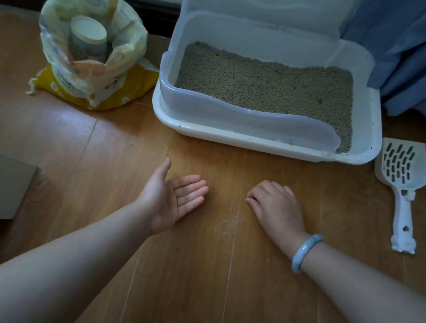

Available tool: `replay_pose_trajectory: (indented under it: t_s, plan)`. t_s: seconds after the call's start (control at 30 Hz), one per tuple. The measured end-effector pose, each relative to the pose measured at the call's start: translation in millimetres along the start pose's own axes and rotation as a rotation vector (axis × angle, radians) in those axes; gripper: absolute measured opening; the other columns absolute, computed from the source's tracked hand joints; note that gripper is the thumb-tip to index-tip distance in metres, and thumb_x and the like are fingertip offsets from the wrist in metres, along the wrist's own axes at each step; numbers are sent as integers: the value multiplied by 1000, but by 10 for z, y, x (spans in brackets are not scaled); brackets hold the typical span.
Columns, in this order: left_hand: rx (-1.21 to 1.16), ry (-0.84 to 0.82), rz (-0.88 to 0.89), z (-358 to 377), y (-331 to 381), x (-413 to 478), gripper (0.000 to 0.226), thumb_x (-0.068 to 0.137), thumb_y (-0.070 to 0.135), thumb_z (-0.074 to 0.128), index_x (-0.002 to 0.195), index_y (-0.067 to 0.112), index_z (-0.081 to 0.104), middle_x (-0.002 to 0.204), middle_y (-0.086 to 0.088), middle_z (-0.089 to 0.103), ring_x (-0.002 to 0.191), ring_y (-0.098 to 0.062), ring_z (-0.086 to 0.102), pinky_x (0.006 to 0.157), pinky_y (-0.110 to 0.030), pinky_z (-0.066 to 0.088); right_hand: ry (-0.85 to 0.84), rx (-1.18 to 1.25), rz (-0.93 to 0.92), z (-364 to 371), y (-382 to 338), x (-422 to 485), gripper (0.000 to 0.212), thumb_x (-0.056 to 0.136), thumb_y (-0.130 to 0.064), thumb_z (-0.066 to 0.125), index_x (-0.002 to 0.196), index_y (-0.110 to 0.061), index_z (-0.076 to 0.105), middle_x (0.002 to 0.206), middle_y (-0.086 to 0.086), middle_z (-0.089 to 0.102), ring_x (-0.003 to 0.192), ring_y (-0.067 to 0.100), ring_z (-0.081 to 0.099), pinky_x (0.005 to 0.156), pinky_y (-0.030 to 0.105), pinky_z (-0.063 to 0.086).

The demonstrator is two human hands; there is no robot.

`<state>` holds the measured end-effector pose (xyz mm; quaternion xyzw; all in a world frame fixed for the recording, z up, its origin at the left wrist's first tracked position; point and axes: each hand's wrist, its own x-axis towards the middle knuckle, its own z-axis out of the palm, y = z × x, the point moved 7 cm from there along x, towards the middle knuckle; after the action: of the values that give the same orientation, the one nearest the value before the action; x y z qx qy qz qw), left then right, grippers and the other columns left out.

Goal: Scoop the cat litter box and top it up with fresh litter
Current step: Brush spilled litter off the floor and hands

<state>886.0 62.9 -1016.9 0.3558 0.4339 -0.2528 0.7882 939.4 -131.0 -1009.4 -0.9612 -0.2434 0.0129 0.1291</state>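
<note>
The left hand (pixel 176 197) lies palm up just above the wooden floor (pixel 193 278), fingers straight and spread flat, with a few litter granules (pixel 182 196) on them. The right hand (pixel 274 208), with a pale bangle (pixel 305 253) at its wrist, rests palm down with its fingers bent onto the floor. Whether it pinches anything cannot be seen. Spilled granules (pixel 223 226) dot the boards between the hands. Beyond them stands the white litter box (pixel 261 143) filled with litter (pixel 268 85). The slotted scoop (pixel 402 167) lies just to its right, and the open litter bag (pixel 88 78) with a cup (pixel 88 38) inside stands to its left.

White litter box (pixel 235 138) holds tan litter (pixel 266 82); scoop (pixel 402 167) flat beside; litter bag (pixel 90 86) open.
</note>
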Motion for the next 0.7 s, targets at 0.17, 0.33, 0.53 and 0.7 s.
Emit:
replay_pose_trajectory:
  t_s: [0.17,0.33,0.53,0.7]
  plan:
    - [18,-5,-14,8,-31,-24,72,93,62,30,117,1,59,109,-16,70,98,-24,69,85,-34,55,-1,-51,17,2,-24,-6,9,85,-22,66,81,-14,62,77,2,59,68,21,56,61,32,40]
    - [67,-36,-52,43,-135,-33,72,93,62,30,118,0,58,105,-16,71,95,-24,70,80,-33,56,22,215,70,-198,-534,86,29,93,-32,36,83,-16,58,83,2,59,78,23,56,73,33,36]
    - [85,-72,-64,112,-187,-53,72,95,60,28,118,-1,57,84,-12,73,72,-18,71,57,-25,56,63,457,18,-215,-985,54,24,90,-27,45,96,-18,66,94,-2,63,87,18,57,76,33,42]
    - [35,3,-20,-26,-84,15,68,96,58,27,112,1,60,102,-15,72,91,-23,71,72,-32,59,60,375,203,-96,-321,-122,9,87,-22,59,92,-19,66,90,-2,62,83,19,59,74,39,49]
